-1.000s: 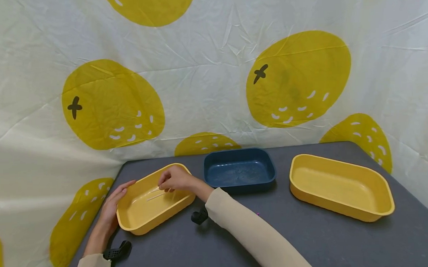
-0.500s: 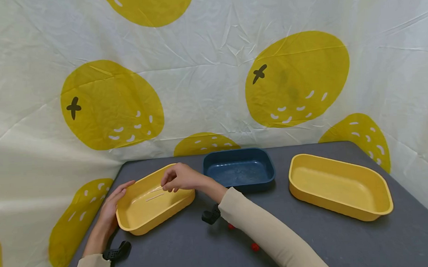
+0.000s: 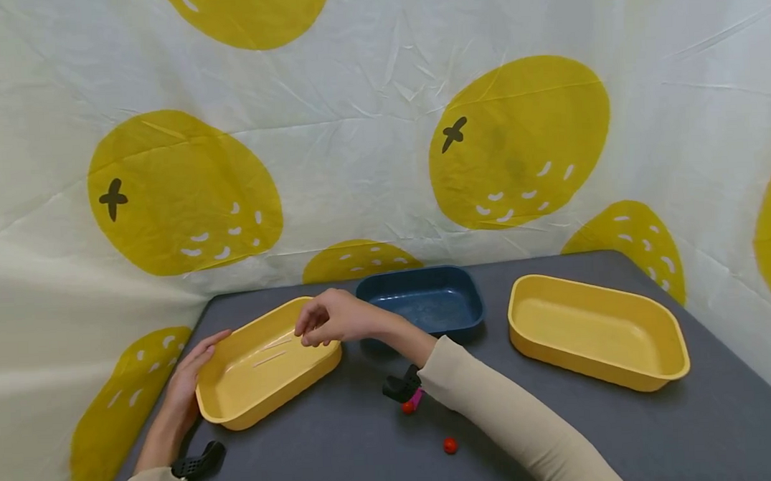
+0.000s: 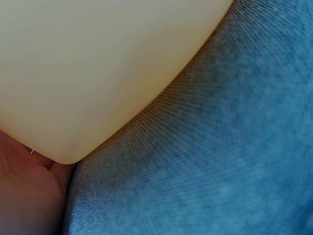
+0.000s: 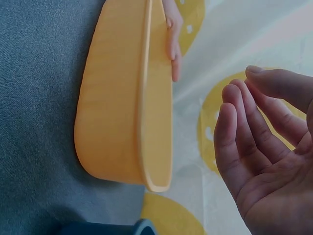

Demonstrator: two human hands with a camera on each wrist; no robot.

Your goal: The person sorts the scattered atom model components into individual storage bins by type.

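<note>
My left hand [image 3: 188, 378] lies along the outer left side of a yellow bin [image 3: 291, 388], touching its wall with extended fingers. Two thin pale sticks [image 3: 269, 359] lie side by side on that bin's floor. Above the bin's right end hovers my right hand [image 3: 340, 318], its wrist bent and fingers loosely curved. In the right wrist view its thumb tip is near the index fingertip, and nothing shows between the fingers [image 5: 226, 132]. The left wrist view is mostly filled by the bin's wall [image 4: 98, 63], with part of the left palm [image 4: 29, 196] below it.
Behind the right forearm stands a dark blue bin [image 3: 434, 310], and farther right another yellow bin [image 3: 596, 332]. On the grey table, near the right wrist, are a red ball [image 3: 450, 446], a second red ball [image 3: 408, 407] and a pink object [image 3: 418, 397] partly hidden by the wrist camera.
My right hand has drawn up and to the right, off the sticks, which now show more fully. Red balls and more of the pink object have come into sight. My left hand stays at the bin.
</note>
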